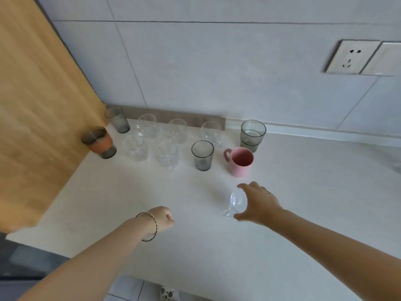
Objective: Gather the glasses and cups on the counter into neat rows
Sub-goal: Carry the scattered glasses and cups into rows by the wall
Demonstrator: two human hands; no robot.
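Note:
My right hand (258, 203) grips a clear glass (237, 203) just above the white counter (217, 246), in front of the other cups. My left hand (162, 218) rests on the counter as a closed fist holding nothing. Further back, two rough rows stand near the wall. The back row has a grey glass (118, 120), three clear glasses (175, 130) and a stacked grey glass (252, 134). In the front row are a grey glass with an orange band (99, 143), two clear glasses (168, 155), a grey tumbler (202, 155) and a pink mug (240, 160).
A wooden panel (36, 105) bounds the counter on the left, touching the leftmost glasses. The tiled wall behind carries a socket (353, 57). The counter's front edge (152, 279) runs below my arms, with floor beneath.

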